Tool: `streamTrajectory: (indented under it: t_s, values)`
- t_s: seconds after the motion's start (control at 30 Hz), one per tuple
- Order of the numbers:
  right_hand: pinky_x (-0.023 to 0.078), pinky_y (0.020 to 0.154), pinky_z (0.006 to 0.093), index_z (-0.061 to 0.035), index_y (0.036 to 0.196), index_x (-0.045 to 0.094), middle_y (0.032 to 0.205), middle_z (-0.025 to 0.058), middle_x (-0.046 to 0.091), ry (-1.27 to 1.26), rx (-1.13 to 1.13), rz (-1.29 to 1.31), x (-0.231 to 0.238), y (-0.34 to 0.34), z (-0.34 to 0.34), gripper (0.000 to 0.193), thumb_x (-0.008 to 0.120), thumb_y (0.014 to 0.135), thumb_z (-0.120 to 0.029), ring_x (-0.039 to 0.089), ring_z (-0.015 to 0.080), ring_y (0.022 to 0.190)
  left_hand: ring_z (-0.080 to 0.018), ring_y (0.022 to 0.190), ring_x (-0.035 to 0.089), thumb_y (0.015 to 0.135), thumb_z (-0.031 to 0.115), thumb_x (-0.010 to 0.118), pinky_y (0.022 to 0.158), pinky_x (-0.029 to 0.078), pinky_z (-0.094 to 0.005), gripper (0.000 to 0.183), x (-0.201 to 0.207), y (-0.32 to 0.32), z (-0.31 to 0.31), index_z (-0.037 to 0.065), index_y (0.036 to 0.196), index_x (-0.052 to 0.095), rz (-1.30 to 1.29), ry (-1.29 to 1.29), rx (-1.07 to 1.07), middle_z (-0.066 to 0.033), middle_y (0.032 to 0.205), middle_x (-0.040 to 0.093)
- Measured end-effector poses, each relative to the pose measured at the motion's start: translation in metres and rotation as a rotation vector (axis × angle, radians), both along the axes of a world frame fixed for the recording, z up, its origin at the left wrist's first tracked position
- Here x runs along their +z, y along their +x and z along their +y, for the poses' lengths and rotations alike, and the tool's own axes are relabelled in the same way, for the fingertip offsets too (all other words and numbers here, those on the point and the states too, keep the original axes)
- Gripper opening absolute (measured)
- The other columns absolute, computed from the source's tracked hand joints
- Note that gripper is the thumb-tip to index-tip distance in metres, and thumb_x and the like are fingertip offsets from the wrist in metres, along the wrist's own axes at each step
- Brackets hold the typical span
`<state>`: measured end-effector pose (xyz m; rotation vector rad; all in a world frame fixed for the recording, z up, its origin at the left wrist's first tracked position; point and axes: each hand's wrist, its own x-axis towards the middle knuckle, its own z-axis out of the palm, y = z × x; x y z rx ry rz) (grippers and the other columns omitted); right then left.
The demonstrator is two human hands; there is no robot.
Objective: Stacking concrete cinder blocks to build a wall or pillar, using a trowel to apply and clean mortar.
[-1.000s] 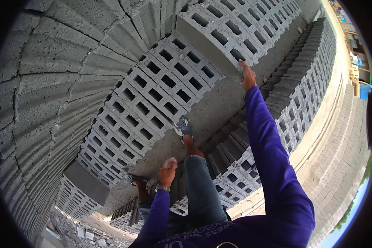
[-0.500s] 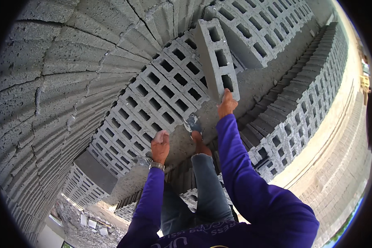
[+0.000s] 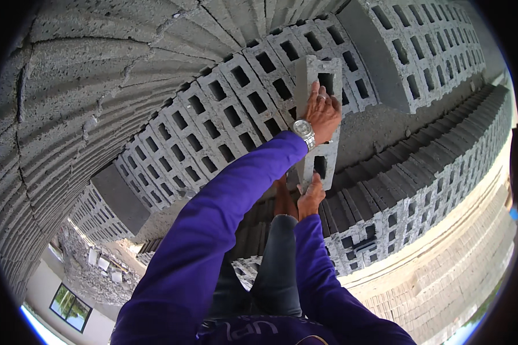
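A grey hollow concrete block (image 3: 329, 150) with a row of rectangular holes is lifted in front of me, its length pointing away from my body. My left hand (image 3: 323, 114), with a metal wristwatch at its wrist, lies across the upper part of the block, fingers bent at its far hole. At the near end my right hand (image 3: 311, 198) grips the block by the last hole. Behind it stands a row of similar blocks (image 3: 224, 123), set tightly side by side with their holes facing up. My left palm hides the block's middle.
A tall stacked block wall (image 3: 98, 86) rises on the left. More blocks (image 3: 426, 52) stand at the far right, and another long row (image 3: 385, 195) curves along the right. Sandy ground (image 3: 380, 132) lies between the rows. Rubble (image 3: 101, 264) and a window (image 3: 70, 307) show at lower left.
My left hand has moved up and right from beside the row onto the block. The right hand has come nearer with the block, which now stands straighter and closer to me.
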<state>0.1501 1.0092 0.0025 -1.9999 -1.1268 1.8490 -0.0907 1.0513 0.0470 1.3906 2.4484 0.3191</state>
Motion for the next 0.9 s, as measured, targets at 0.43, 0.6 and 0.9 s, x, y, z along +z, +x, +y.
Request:
streamTrajectory:
  t_s: [0.43,0.6,0.9]
  values:
    - [0.051,0.078,0.039,-0.0007,0.124,0.058,0.114,0.0102,0.059,0.045,0.285,0.025,0.008,0.007,-0.027,0.051,0.054,0.095,-0.042,0.059,0.0245,0.094,-0.0271,0.111,0.059,0.086,0.013,0.055,0.118,0.008,-0.0588,0.019,-0.054,-0.009,-0.049,0.006,0.082,0.072,-0.064,0.122,0.254,-0.0088,0.089,0.073]
    - [0.049,0.068,0.0383,0.0126,0.102,0.064,0.094,0.015,0.066,0.446,0.698,-0.237,0.089,0.068,0.012,0.043,0.069,0.077,-0.021,0.061,0.0234,0.086,-0.0319,0.085,0.064,0.062,0.014,0.067,0.118,0.01,-0.0579,0.016,-0.002,0.068,-0.174,0.0,0.071,0.064,-0.266,0.233,0.638,-0.0173,0.068,0.065]
    - [0.05,0.077,0.0447,0.0114,0.086,0.064,0.089,0.0309,0.067,0.839,1.756,-0.455,0.13,-0.111,-0.211,0.046,0.078,0.063,-0.026,0.066,0.0436,0.083,-0.0369,0.088,0.063,0.068,0.038,0.072,0.117,0.015,-0.0514,0.045,0.051,0.222,-0.47,-0.002,0.087,0.068,-0.472,-0.047,1.929,-0.0227,0.081,0.066]
